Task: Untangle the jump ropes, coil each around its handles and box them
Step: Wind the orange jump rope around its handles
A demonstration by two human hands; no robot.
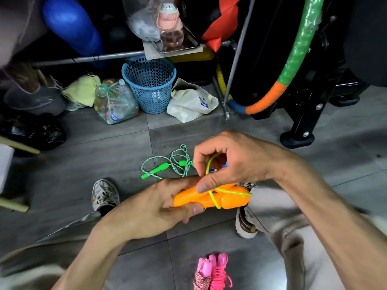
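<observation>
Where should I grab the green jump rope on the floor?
Take the green jump rope by its two green handles, from above. They are rigid and lie flat on the tiles, clear of the loose cord. The hands are full now.

Looking like a cluttered storage corner of a home gym or sports room. Grey floor tiles (104,143) running under black exercise-machine frames (301,114) standing at the right, a green-and-orange hoop (293,59) leaning against them. A blue inflatable ball (71,24) sitting behind a metal rail (88,58). Household clutter crowding the back: a blue mesh basket (149,84), a bag of empty plastic bottles (115,103), a white cloth bag (191,101), a pink drink bottle (170,26) standing on a tray. Jump ropes lying about, a green jump rope (167,164) loose on the tiles and pink jump ropes (212,273) coiled near the bottom edge.
</observation>
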